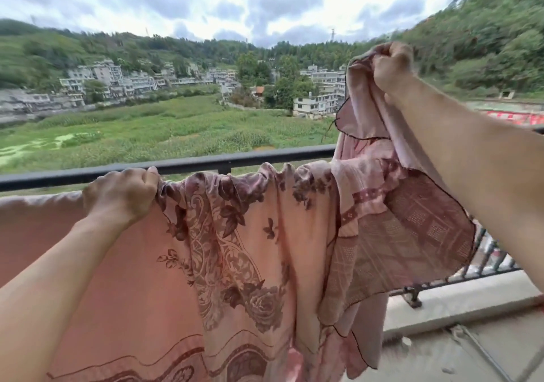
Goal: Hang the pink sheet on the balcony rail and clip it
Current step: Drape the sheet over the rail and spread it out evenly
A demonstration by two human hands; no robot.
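Observation:
A pink sheet (241,252) with a dark floral pattern hangs bunched over the black balcony rail (206,164). My left hand (123,196) grips the sheet's gathered top edge at the rail, left of centre. My right hand (391,66) is raised well above the rail at the right and grips a corner of the sheet, so that part hangs down in folds below it. No clip is in view.
The rail runs across the view, with black upright bars (485,258) at the lower right above a concrete ledge (459,302). Beyond the rail lie green fields, buildings and wooded hills far below.

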